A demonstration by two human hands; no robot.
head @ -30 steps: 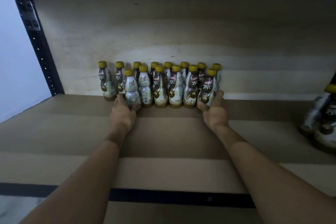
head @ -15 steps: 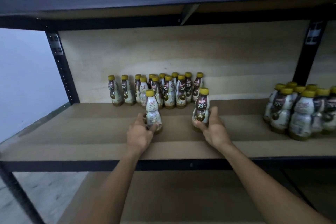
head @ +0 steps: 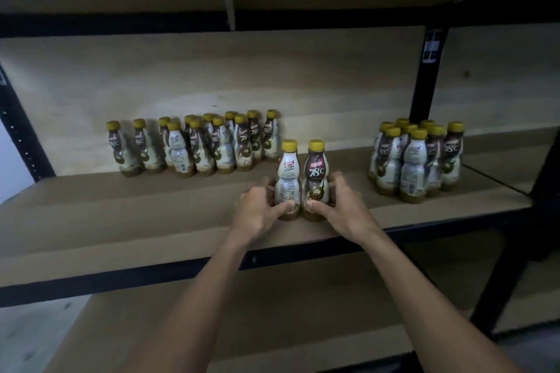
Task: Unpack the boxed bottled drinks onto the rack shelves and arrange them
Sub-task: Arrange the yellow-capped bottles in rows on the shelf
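Left hand [head: 257, 210] grips the white bottle [head: 287, 179], right hand [head: 344, 207] the brown bottle [head: 315, 174]. Both upright, touching, near the shelf [head: 136, 209] front edge, back row [head: 194, 145] further in, leftward.

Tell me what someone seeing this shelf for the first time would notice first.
The left hand grips a white-labelled bottle and the right hand a dark-labelled bottle, side by side near the front of the shelf. A left cluster of the same yellow-capped bottles stands along the back board; a right cluster stands apart.
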